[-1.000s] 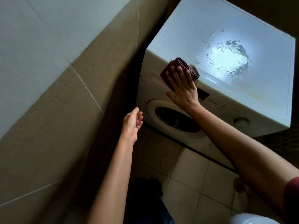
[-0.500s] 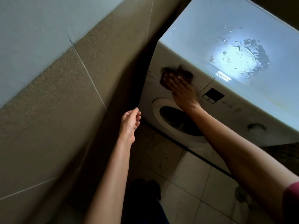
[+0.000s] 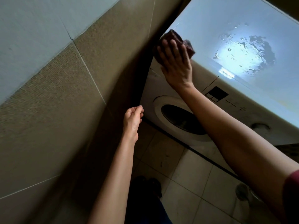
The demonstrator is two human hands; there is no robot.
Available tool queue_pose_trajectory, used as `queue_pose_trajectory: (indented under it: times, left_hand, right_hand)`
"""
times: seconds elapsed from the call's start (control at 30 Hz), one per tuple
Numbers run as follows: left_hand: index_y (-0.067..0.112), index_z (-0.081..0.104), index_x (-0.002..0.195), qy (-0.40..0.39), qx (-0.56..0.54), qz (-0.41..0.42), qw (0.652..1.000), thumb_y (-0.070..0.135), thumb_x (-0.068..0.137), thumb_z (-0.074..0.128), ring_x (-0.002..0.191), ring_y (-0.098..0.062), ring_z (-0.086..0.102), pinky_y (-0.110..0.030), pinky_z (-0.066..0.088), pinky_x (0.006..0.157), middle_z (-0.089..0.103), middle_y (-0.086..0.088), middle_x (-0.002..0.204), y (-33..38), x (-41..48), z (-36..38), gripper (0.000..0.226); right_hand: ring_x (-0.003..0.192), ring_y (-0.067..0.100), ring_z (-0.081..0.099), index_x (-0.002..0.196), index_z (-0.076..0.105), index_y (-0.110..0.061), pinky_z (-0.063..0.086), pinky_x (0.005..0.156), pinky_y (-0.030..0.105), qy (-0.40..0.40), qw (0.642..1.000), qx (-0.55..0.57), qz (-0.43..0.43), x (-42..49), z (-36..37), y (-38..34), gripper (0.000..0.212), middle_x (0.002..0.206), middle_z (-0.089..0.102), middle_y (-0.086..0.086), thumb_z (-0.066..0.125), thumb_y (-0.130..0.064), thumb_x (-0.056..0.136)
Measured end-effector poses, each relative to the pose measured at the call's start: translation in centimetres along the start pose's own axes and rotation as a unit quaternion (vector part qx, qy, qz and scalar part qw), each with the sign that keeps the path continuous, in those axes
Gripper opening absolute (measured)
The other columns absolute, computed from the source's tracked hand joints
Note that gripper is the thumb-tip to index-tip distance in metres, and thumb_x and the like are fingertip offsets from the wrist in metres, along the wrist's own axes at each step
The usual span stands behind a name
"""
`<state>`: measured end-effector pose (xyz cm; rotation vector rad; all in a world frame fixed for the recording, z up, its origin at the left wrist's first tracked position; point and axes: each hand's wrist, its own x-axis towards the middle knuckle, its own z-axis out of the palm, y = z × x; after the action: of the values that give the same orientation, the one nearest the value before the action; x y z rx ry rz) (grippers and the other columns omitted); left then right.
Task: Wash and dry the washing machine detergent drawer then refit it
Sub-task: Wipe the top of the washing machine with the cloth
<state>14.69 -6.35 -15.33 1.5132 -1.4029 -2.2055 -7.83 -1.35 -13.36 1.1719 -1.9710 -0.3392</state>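
Note:
A white front-loading washing machine [image 3: 226,39] stands against the tiled wall. The detergent drawer front [image 3: 200,78] sits closed in the top left of its panel. My right hand [image 3: 177,62] presses a dark red cloth [image 3: 178,38] with flat fingers against the machine's top left front edge, above the drawer. My left hand [image 3: 133,118] hangs in the air beside the machine's left side, fingers loosely curled, holding nothing.
A puddle of water [image 3: 249,52] gleams on the machine's lid. The round door [image 3: 181,118] and a control knob [image 3: 260,126] face me. A beige tiled wall [image 3: 64,94] runs close on the left. My feet stand on the tiled floor [image 3: 186,172].
My right hand has slid the cloth up from the drawer front to the machine's top left edge. My left hand's fingers have curled a little.

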Motion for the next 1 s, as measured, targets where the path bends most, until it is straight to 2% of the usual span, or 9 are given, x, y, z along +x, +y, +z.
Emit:
queue_pose_trajectory:
  times: [0.1,0.17,0.27,0.47,0.6,0.67,0.77,0.9,1.0]
  left_hand:
    - [0.02,0.059,0.105,-0.004,0.011,0.007,1.0,0.03,0.094,0.056,0.101,-0.012,0.06,-0.026,0.048,0.088,0.063,0.0,0.109,0.2,0.2,0.7,0.015]
    - [0.018,0.059,0.107,-0.005,0.016,0.008,1.0,0.029,0.094,0.056,0.101,-0.012,0.06,-0.025,0.048,0.087,0.063,0.0,0.109,0.2,0.2,1.0,0.017]
    - [0.021,0.059,0.098,-0.005,0.02,0.009,1.0,0.028,0.094,0.057,0.1,-0.012,0.06,-0.027,0.048,0.089,0.063,0.001,0.105,0.3,-0.1,1.7,0.008]
    - [0.026,0.057,0.091,-0.022,0.03,0.02,0.999,0.027,0.093,0.058,0.099,-0.012,0.059,-0.028,0.049,0.089,0.063,0.001,0.103,0.8,-0.8,3.4,0.003]
    - [0.025,0.057,0.091,-0.028,0.045,0.025,0.998,0.027,0.093,0.058,0.098,-0.012,0.06,-0.028,0.049,0.089,0.063,0.002,0.1,0.7,-1.2,4.5,0.003]
    - [0.025,0.057,0.092,-0.03,0.054,0.025,0.998,0.028,0.093,0.058,0.099,-0.012,0.06,-0.028,0.049,0.089,0.063,0.003,0.1,0.5,-1.4,5.2,0.003]
    - [0.024,0.057,0.095,-0.038,0.068,0.031,0.996,0.028,0.093,0.058,0.099,-0.012,0.06,-0.028,0.049,0.09,0.063,0.004,0.1,0.5,-1.8,6.5,0.005]
    - [0.024,0.057,0.095,-0.053,0.083,0.042,0.994,0.028,0.092,0.058,0.097,-0.011,0.06,-0.029,0.049,0.091,0.063,0.005,0.098,0.9,-2.4,8.9,0.005]
    - [0.02,0.057,0.102,-0.069,0.088,0.045,0.993,0.029,0.092,0.059,0.099,-0.012,0.06,-0.028,0.049,0.09,0.064,0.003,0.101,1.3,-3.0,10.9,0.013]
  right_hand:
    - [0.141,0.016,0.029,0.15,0.021,-0.023,-0.001,0.116,0.043,-0.022,0.999,-0.01,-0.048,0.8,0.8,-1.2,0.065,0.155,0.027,-0.006,0.043,-0.038,0.091]
    - [0.141,0.013,0.03,0.15,0.024,-0.024,-0.007,0.114,0.042,-0.026,0.995,-0.019,-0.09,0.5,1.3,-1.3,0.061,0.154,0.028,-0.007,0.04,-0.036,0.092]
    - [0.139,0.014,0.035,0.147,0.035,-0.021,-0.005,0.115,0.039,-0.017,0.99,0.011,-0.139,-0.9,1.8,-0.7,0.059,0.151,0.035,-0.005,0.047,-0.029,0.089]
    - [0.142,0.013,0.027,0.149,0.027,-0.018,-0.01,0.118,0.036,-0.054,0.982,0.008,-0.179,-7.9,2.1,0.8,0.062,0.154,0.028,-0.004,0.045,-0.02,0.09]
    - [0.146,0.021,-0.012,0.151,0.013,-0.019,-0.012,0.118,0.036,-0.082,0.984,-0.016,-0.159,-13.0,1.4,3.0,0.064,0.158,0.009,-0.002,0.041,-0.02,0.094]
    - [0.145,0.018,-0.016,0.151,0.018,-0.023,-0.012,0.118,0.035,-0.088,0.986,-0.021,-0.137,-15.4,0.9,4.3,0.064,0.16,0.003,-0.002,0.044,-0.018,0.094]
    - [0.147,0.013,-0.002,0.148,0.032,-0.029,-0.001,0.118,0.032,-0.055,0.996,-0.018,-0.07,-18.0,-0.5,6.4,0.062,0.16,-0.002,-0.004,0.054,-0.018,0.091]
    - [0.147,0.016,-0.007,0.15,0.022,-0.032,-0.006,0.118,0.038,-0.043,0.998,-0.032,0.031,-20.5,-2.0,9.1,0.059,0.16,-0.01,-0.003,0.047,-0.026,0.097]
    - [0.146,0.019,-0.011,0.15,0.015,-0.028,-0.007,0.118,0.041,-0.032,0.987,-0.017,0.158,-21.6,-2.9,10.0,0.06,0.158,-0.016,0.0,0.045,-0.03,0.099]
